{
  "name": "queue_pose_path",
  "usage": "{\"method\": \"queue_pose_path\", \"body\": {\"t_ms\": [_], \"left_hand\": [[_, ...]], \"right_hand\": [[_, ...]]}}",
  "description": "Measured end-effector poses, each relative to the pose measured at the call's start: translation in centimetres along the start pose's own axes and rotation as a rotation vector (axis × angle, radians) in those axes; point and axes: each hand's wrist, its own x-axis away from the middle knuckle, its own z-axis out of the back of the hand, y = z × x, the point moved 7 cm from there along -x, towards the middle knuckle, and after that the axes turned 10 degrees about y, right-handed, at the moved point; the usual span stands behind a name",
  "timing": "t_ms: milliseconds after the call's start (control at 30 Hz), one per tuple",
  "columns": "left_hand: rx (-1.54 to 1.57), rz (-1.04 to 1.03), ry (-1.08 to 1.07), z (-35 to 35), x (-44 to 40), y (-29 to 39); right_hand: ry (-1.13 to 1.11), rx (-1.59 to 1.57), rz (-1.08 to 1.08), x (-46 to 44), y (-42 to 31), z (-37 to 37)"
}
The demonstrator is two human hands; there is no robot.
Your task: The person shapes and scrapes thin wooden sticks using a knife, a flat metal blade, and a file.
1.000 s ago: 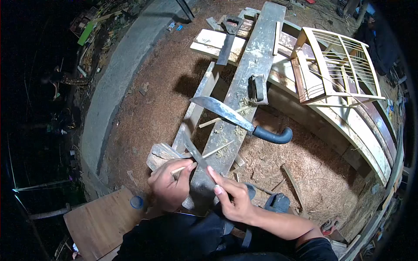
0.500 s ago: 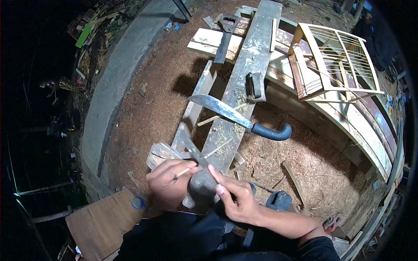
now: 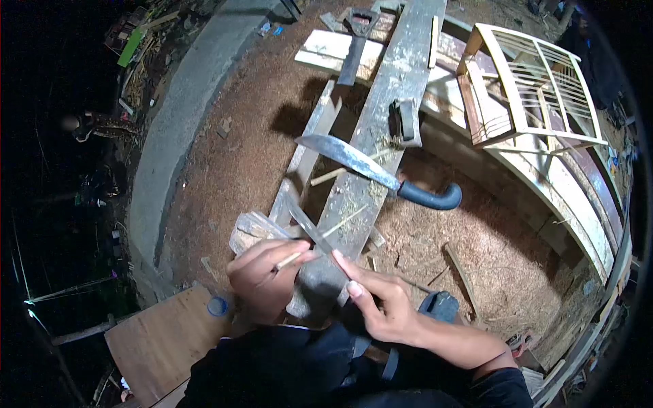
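Observation:
My left hand [image 3: 266, 272] is closed round a thin bamboo stick [image 3: 288, 260], whose pale far part [image 3: 345, 220] reaches out over the grey plank [image 3: 385, 112]. A small knife [image 3: 309, 228] is held in my right hand [image 3: 381, 299], its blade pointing up and left and crossing the stick. Beyond both hands, a large knife with a black curved handle [image 3: 430, 196] lies across the plank among pale shavings. Further up the plank sits a block-shaped tool [image 3: 405, 122], possibly a plane.
A handsaw [image 3: 354, 51] rests on a pale board at the top. To the right stands a wooden frame with thin bars [image 3: 537, 88]. A plywood sheet [image 3: 160, 340] lies at lower left. Another person [image 3: 102, 127] is at the far left, partly dark.
The view has shifted slightly. My left hand still grips the stick, and the small knife in my right hand has moved slightly right and down along it.

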Motion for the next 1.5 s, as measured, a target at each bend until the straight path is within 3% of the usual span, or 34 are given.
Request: {"method": "queue_pose_path", "body": {"t_ms": [167,233,300,333,400,500,567,600,667,767,900,1000,1100,1133,1200,1300,1433,1500], "left_hand": [[0.007,0.080,0.049,0.2,0.0,-0.8],[-0.024,-0.051,-0.076,-0.2,-0.1,0.2],[0.058,0.039,-0.016,0.0,0.8,-0.7],[0.087,0.085,-0.028,0.1,1.1,-1.1],[0.130,-0.168,-0.068,-0.4,0.1,0.4],[0.063,-0.207,-0.013,-0.9,-1.2,1.3],[0.064,-0.206,0.011,-0.9,-0.8,1.2],[0.099,-0.141,0.032,-0.7,-0.5,0.7],[0.126,-0.079,0.006,-0.9,-0.7,0.5],[0.153,-0.099,-0.078,-1.0,-0.3,-0.2],[0.134,-0.087,-0.037,-0.8,-0.6,-0.7],[0.121,-0.146,-0.105,-0.8,0.2,-0.5],[0.062,-0.129,-0.221,-0.7,-0.5,0.0],[0.059,-0.137,-0.196,-0.5,-0.1,-0.2],[0.054,-0.109,-0.190,-0.7,1.4,-0.6],[0.080,-0.101,-0.303,-0.7,0.3,-0.5],[0.161,-0.116,-0.101,-0.2,0.4,-0.5],[0.074,-0.256,-0.295,-0.6,0.5,0.2]], "right_hand": [[-0.031,0.040,-0.142,-0.5,2.4,0.4],[-0.029,0.057,-0.037,0.0,1.9,0.2],[0.057,0.121,0.091,-0.1,4.3,0.7],[-0.006,0.136,-0.344,-0.8,6.7,1.3],[0.010,0.099,-0.226,-0.3,6.4,1.5],[-0.074,-0.027,-0.088,0.0,1.5,0.8],[-0.064,-0.050,-0.118,-0.8,2.3,0.9],[-0.065,0.043,-0.410,-1.3,4.9,1.4],[0.044,0.062,-0.420,-0.9,7.8,2.1],[-0.080,-0.092,-0.202,-0.7,2.0,0.7],[0.007,-0.019,-0.032,-1.8,2.8,0.6],[-0.123,0.003,-0.186,-1.0,1.5,0.3],[-0.039,-0.015,-0.084,-1.1,2.9,0.7],[-0.067,0.027,-0.138,-1.2,2.4,0.7],[-0.017,0.016,0.005,-0.7,1.7,0.1],[-0.071,0.024,-0.044,-0.6,2.2,0.4],[-0.035,0.031,-0.023,-0.7,1.9,0.3],[-0.059,0.052,-0.020,-0.2,1.7,0.3]]}}
